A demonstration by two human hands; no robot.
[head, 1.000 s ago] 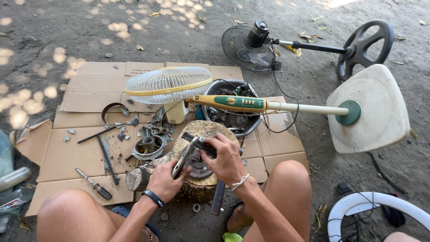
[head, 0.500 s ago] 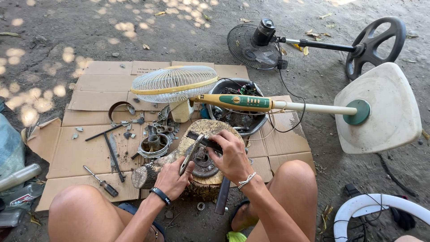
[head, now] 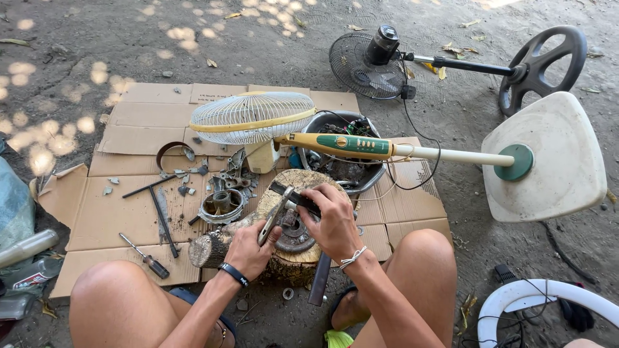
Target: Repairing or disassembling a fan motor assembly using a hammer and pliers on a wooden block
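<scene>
On the round wooden stump (head: pixel 284 258), the left hand (head: pixel 248 250) grips grey metal pliers (head: pixel 274 216); the right hand (head: pixel 334 222) holds down the round rusty fan motor (head: pixel 293 233). I think it needs a firm, steady twist.

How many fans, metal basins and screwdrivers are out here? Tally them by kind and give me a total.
Fans: 2, the yellow-green fan and the black fan
Metal basin: 1
Screwdriver: 1
Total: 4
</scene>
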